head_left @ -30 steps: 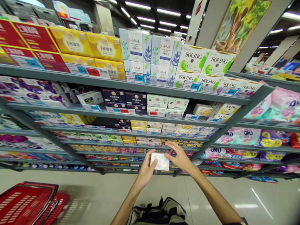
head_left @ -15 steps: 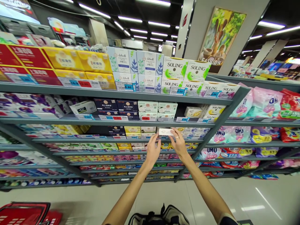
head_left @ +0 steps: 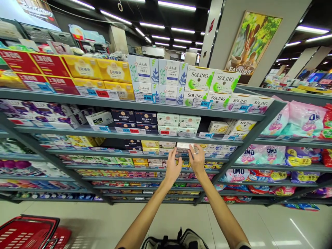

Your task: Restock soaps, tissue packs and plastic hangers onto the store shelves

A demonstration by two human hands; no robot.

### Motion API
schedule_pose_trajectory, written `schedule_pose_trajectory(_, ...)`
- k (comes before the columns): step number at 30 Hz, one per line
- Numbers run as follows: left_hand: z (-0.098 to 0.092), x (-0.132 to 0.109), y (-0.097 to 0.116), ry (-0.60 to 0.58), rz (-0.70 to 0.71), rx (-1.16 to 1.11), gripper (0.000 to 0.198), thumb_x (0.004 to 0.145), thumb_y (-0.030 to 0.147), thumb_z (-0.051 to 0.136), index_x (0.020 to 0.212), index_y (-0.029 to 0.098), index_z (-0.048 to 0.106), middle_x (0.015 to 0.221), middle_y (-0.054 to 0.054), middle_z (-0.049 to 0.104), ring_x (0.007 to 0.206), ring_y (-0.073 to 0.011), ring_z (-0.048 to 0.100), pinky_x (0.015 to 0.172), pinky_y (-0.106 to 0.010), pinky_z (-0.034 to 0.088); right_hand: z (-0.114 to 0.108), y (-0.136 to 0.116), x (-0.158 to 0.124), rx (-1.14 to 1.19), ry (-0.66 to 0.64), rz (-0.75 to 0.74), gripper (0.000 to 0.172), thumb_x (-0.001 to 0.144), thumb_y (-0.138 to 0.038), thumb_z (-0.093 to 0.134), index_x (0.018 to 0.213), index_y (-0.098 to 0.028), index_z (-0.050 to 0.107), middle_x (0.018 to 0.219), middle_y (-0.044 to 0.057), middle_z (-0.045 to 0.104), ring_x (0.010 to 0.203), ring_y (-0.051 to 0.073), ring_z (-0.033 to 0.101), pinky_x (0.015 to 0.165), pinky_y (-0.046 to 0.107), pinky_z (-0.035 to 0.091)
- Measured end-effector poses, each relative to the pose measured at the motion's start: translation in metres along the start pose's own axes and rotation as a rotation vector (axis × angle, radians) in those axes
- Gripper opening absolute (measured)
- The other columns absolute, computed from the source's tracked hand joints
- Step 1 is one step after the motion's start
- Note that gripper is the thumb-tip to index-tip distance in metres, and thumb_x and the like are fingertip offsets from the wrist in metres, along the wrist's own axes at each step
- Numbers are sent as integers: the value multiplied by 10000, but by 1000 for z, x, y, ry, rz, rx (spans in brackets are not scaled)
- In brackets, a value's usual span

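Both of my hands reach up to the third shelf tier of a metal store shelf. My left hand and my right hand pinch the ends of a small white soap box with their fingertips. The box lies flat among other small boxes, and my fingers partly cover its front. Its label is too small to read. A ring shows on a finger of my right hand.
Shelves above hold delvell soap boxes and SOLING boxes. OMO detergent pouches fill the right side. Red shopping baskets stand on the tiled floor at lower left, and a dark bag sits at bottom centre.
The white box has risen from in front of the lower shelves to the shelf row, carried by both hands. My arms have stretched forward and my view has shifted slightly.
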State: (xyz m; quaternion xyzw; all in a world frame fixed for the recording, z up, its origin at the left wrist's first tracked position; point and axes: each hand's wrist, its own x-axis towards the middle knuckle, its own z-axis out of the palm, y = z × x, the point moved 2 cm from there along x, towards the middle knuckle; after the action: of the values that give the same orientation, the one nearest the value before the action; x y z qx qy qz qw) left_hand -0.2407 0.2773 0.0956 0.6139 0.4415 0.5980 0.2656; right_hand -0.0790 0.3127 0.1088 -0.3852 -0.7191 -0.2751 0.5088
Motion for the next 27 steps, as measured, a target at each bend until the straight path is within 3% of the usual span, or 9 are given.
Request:
schedule_pose_trajectory(5,5,0,-2,10,34,12,579,1024,308,490,1597,304,403,1567,-159,453,1163,-251,645,882,-386,590,6,1,1,25,51,62,482,1044,-217,572,1518,-200,486,1242,188,640,1203,278,652,950,435,618)
schedule_pose_trajectory(10,11,4,-2,-42,22,21,576,1016,304,491,1588,291,420,1626,-159,348,1254,-270,592,836,-363,586,16,7,5,72,115,173,229,1036,-289,598,1228,-173,648,1112,164,674,1104,270,659,948,453,596)
schedule_pose_trajectory(14,13,9,-5,-63,-5,48,573,995,316,537,1561,271,466,1582,-164,343,1282,-289,561,829,-366,586,22,10,1,111,39,210,247,1070,-305,502,1185,-185,685,1092,160,700,1079,266,668,947,463,589)
schedule_pose_trajectory(23,14,12,-9,-94,-84,97,601,971,345,572,1549,211,477,1383,-163,396,997,-216,605,819,-370,557,22,11,-13,121,-5,221,246,1059,-292,522,1175,-183,710,1095,155,717,1065,265,666,942,446,570)
schedule_pose_trajectory(27,14,11,-9,-87,-114,67,617,968,352,581,1560,228,460,1301,-138,436,877,-178,580,750,-335,541,17,13,-18,154,26,357,279,1053,-345,539,1205,-166,690,1107,157,691,1055,260,655,926,429,562)
